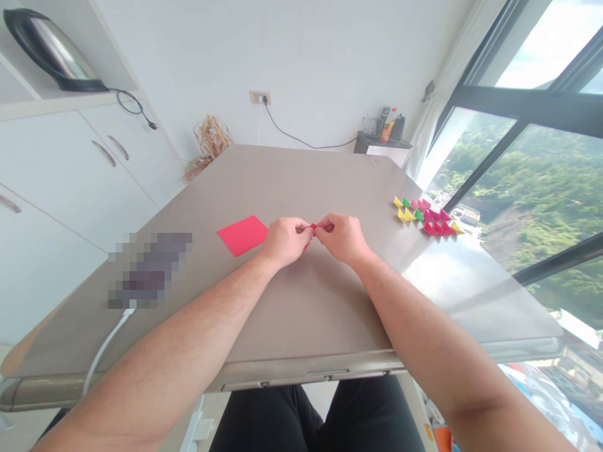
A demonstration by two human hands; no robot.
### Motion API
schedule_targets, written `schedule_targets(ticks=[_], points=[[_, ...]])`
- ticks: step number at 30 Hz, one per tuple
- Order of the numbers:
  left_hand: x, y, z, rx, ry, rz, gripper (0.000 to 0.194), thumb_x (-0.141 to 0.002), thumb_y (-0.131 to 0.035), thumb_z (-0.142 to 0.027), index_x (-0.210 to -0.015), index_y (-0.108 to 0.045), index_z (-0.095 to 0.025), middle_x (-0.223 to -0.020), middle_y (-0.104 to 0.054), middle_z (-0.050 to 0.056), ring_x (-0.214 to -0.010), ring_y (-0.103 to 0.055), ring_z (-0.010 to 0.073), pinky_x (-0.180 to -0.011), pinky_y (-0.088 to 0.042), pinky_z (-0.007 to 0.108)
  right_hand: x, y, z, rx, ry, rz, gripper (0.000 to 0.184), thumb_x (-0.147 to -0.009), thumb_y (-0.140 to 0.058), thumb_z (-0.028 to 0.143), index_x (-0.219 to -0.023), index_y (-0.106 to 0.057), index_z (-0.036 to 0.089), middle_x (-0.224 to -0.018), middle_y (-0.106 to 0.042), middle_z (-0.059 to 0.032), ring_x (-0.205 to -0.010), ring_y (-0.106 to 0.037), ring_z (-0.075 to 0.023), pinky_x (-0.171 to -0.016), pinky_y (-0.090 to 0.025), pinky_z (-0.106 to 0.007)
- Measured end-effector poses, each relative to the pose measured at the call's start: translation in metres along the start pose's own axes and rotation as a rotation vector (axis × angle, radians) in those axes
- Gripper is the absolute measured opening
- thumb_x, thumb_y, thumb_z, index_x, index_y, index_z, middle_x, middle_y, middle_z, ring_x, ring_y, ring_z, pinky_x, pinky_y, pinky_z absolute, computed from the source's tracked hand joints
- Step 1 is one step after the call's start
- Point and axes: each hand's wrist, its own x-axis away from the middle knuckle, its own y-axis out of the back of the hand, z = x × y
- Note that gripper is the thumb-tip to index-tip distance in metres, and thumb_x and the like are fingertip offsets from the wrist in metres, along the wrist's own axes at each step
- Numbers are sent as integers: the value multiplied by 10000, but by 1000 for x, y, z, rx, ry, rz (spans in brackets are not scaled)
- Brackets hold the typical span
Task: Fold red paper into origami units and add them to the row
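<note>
Between my two hands is a small folded piece of red paper point(313, 227), mostly hidden by the fingers. My left hand point(288, 242) pinches its left side, and my right hand point(343, 237) pinches its right side, both a little above the table. Just left of my left hand a flat red sheet of paper point(242, 236) lies on the table, its right corner close to the hand. Over to the right stand several small folded paper pieces point(436, 223) in yellow, green, pink and red, grouped in rows.
The grey-brown table point(301, 176) spans the view. A pixelated dark object point(153, 270) with a white cable point(106, 345) lies at left. A kettle point(56, 50) stands on a shelf. Bottles point(389, 125) stand on a small cabinet behind the table. Windows line the right side.
</note>
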Motion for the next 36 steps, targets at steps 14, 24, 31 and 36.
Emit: schedule_targets(ticks=[14,24,31,36], points=[[1,-7,1,79,-39,24,225,-854,-571,-326,-771,-728,-188,-678,-739,34,-615,-677,164,-633,-501,267,4,-9,4,160,14,-132,115,-794,-554,233,-721,-642,220,-737,-701,-28,-672,-581,-167,-621,-423,-289],[3,2,-6,-109,-102,1,251,-832,-551,-280,-640,-694,-203,-544,-652,-1,-495,-543,134,-564,-411,274,2,-2,-2,144,208,-132,143,-787,-548,234,-688,-651,223,-730,-687,10,-670,-551,-138,-626,-392,-272],[3,4,-9,-190,-172,0,240,-828,-535,-258,-699,-730,-203,-561,-618,7,-572,-520,150,-593,-379,279,4,0,0,100,142,-83,118,-767,-556,235,-728,-667,225,-696,-686,18,-638,-567,-139,-613,-404,-268],[5,3,-8,-255,-257,3,272,-852,-498,-249,-719,-732,-206,-558,-576,7,-548,-459,146,-581,-346,284,3,-1,-2,135,160,-100,118,-753,-559,242,-680,-650,227,-639,-650,24,-616,-540,-139,-599,-394,-270]])
